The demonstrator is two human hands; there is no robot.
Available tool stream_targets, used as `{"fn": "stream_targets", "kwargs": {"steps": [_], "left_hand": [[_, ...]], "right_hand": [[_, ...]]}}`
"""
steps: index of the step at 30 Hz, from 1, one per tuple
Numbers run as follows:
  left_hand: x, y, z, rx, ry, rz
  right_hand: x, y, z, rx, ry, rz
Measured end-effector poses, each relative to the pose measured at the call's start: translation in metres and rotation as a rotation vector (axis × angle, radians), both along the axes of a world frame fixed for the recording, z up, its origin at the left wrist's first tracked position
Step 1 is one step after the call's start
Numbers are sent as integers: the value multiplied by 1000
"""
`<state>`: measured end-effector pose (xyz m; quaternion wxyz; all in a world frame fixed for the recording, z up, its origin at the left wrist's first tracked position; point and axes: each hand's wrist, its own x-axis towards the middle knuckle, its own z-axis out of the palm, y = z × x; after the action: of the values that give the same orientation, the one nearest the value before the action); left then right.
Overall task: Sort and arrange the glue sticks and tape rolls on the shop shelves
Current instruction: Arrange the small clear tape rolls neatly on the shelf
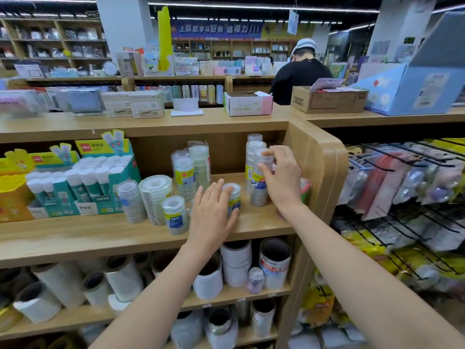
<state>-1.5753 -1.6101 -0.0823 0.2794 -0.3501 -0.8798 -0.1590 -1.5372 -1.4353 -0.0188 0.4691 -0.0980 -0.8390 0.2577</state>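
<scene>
Clear tape rolls in stacked packs stand on the middle wooden shelf (75, 238). My left hand (211, 212) rests with spread fingers against a short tape pack (234, 197) near the shelf's front. My right hand (281, 175) pinches the top of a tall tape stack (261, 182) at the shelf's right end, beside another tall stack (253, 157) behind it. More tape packs (176, 212) and leaning tape sleeves (153, 197) sit to the left. Teal boxes of white-capped glue sticks (85, 182) fill the shelf's left part.
The shelf's rounded wooden side panel (319, 167) is right beside my right hand. Large tape rolls (120, 278) crowd the lower shelves. Cardboard boxes (327, 99) lie on the top counter. A wire rack with hanging bags (407, 187) is to the right. A person in black (299, 74) stands behind.
</scene>
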Motion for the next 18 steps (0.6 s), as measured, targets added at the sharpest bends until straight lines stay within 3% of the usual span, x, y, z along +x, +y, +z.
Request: {"fn": "stream_targets", "kwargs": {"steps": [10,18], "left_hand": [[-2,-5,4,45,-7,6],[-11,-8,12,43,76,127]], "right_hand": [[-5,0,-1,144,-99,-10],[-10,-7,2,77,-114,183]]}}
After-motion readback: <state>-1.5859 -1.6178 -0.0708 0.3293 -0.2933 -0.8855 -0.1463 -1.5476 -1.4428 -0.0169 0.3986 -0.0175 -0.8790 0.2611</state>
